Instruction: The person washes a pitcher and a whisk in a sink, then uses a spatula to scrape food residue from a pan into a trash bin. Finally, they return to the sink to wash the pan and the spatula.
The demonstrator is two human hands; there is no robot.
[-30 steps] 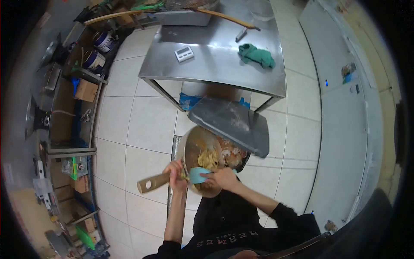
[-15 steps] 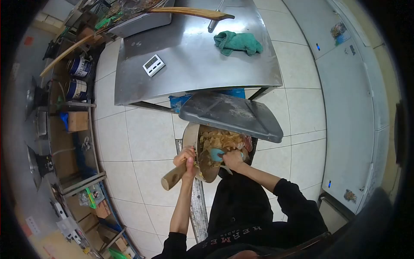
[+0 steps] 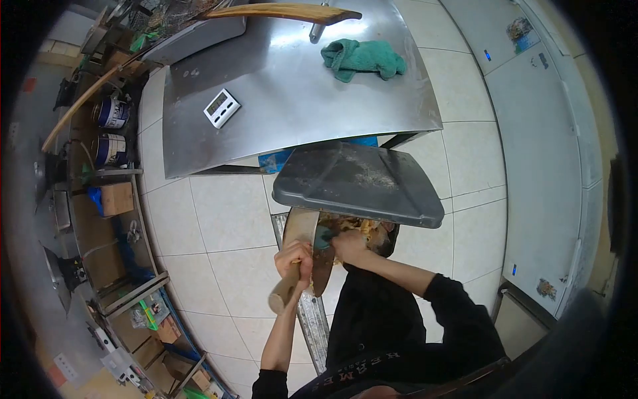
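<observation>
My left hand (image 3: 293, 258) is wrapped around the wooden handle (image 3: 284, 291) of a large pan (image 3: 301, 226). The pan is tipped on its side at the mouth of a dark bin (image 3: 395, 236), its inside turned to the right. With my right hand (image 3: 349, 247) I hold a teal scraper (image 3: 323, 238) against the pan's inner side; its grip is hidden by my fingers. Food scraps (image 3: 364, 228) fill the bin just beyond this hand. The grey bin lid (image 3: 359, 183) stands raised and covers part of the opening.
A steel table (image 3: 286, 106) stands ahead, bearing a white timer (image 3: 221, 108), a green cloth (image 3: 363, 60) and a long wooden paddle (image 3: 286, 11). White cabinets (image 3: 531, 146) line the right. At left, a shelf holds tins (image 3: 111, 149) and a cardboard box (image 3: 117, 199).
The pan has tipped further and its handle swung toward me. My right hand and the teal scraper have shifted slightly left along the pan. Less of the scraps shows under the lid.
</observation>
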